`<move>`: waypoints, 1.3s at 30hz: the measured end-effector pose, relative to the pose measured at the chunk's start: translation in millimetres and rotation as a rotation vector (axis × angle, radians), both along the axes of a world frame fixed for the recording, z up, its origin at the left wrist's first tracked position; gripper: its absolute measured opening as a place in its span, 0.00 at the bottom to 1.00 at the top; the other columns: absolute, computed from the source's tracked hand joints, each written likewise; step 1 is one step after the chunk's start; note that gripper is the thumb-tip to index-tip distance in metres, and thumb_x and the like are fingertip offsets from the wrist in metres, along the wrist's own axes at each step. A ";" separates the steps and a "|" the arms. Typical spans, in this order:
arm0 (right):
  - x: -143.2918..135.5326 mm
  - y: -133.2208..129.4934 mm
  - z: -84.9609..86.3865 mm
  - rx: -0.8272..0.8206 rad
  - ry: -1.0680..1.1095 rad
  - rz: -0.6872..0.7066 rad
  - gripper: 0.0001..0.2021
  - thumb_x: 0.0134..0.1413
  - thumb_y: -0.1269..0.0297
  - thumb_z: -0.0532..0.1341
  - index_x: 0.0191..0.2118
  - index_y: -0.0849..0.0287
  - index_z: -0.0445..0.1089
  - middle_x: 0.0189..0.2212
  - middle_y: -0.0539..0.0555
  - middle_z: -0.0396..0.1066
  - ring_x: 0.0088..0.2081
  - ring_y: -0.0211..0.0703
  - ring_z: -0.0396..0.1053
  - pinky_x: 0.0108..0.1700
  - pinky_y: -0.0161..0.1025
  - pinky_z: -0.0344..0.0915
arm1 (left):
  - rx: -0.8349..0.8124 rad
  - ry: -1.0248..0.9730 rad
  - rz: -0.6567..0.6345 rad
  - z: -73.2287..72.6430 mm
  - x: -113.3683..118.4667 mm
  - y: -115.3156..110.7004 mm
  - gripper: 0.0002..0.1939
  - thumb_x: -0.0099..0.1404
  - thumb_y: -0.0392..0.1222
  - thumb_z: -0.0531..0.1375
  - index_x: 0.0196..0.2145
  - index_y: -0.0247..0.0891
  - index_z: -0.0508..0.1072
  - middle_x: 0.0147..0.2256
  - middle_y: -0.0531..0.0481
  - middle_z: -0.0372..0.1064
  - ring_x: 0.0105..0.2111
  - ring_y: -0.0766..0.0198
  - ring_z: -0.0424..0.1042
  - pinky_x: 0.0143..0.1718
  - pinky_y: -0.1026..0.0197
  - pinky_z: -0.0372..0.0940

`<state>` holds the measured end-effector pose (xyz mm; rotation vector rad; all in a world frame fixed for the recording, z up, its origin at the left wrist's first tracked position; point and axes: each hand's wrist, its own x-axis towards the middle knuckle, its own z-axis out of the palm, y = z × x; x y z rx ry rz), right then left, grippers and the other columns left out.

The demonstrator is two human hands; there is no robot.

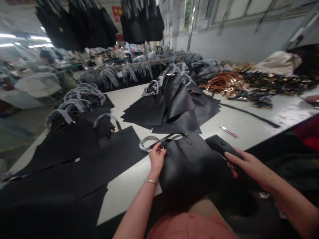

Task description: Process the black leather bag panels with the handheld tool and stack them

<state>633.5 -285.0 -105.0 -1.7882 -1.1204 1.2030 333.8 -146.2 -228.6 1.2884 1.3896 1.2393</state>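
A black leather bag panel (189, 162) lies at the table's front edge, before my body. My left hand (157, 157) is closed at its upper left corner, fingers pinching a small gold metal fitting by the strap. A bag handle (146, 143) in clear plastic wrap loops out beside these fingers, and a bare black strap (178, 134) arches over the panel's top edge. My right hand (245, 162) grips a boxy black handheld tool (220, 144), its head over the panel's upper right corner. The tool's exact kind is unclear, and its lower part is hidden by the hand.
Bag panels with wrapped handles lie at left (112, 149) and in a fanned pile (171, 99) ahead. A pink-handled cutter (228, 131) lies right. Behind it are brown straps (224, 83) and black straps with gold fittings (276, 84). Black bags (77, 26) hang overhead.
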 end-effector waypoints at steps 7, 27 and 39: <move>42.0 -54.0 -17.6 -0.025 0.008 -0.217 0.24 0.52 0.45 0.61 0.49 0.56 0.63 0.22 0.46 0.65 0.18 0.38 0.65 0.20 0.34 0.61 | 0.114 0.256 0.160 5.8 -15.8 56.3 0.22 0.54 0.36 0.61 0.48 0.36 0.70 0.35 0.48 0.72 0.33 0.62 0.71 0.41 0.58 0.67; 39.4 -28.0 -37.2 -0.105 0.093 -0.097 0.29 0.55 0.45 0.56 0.57 0.57 0.57 0.25 0.46 0.63 0.16 0.33 0.62 0.16 0.30 0.59 | 0.352 1.091 -0.341 48.0 78.4 94.3 0.26 0.55 0.34 0.65 0.51 0.32 0.64 0.57 0.33 0.54 0.58 0.48 0.56 0.57 0.51 0.57; 51.9 -24.5 -45.4 0.001 0.129 -0.316 0.36 0.51 0.44 0.59 0.60 0.58 0.53 0.22 0.45 0.64 0.15 0.36 0.63 0.16 0.33 0.59 | 0.627 1.000 -1.091 35.3 217.2 48.6 0.08 0.66 0.40 0.54 0.38 0.40 0.72 0.38 0.49 0.67 0.39 0.62 0.67 0.40 0.63 0.64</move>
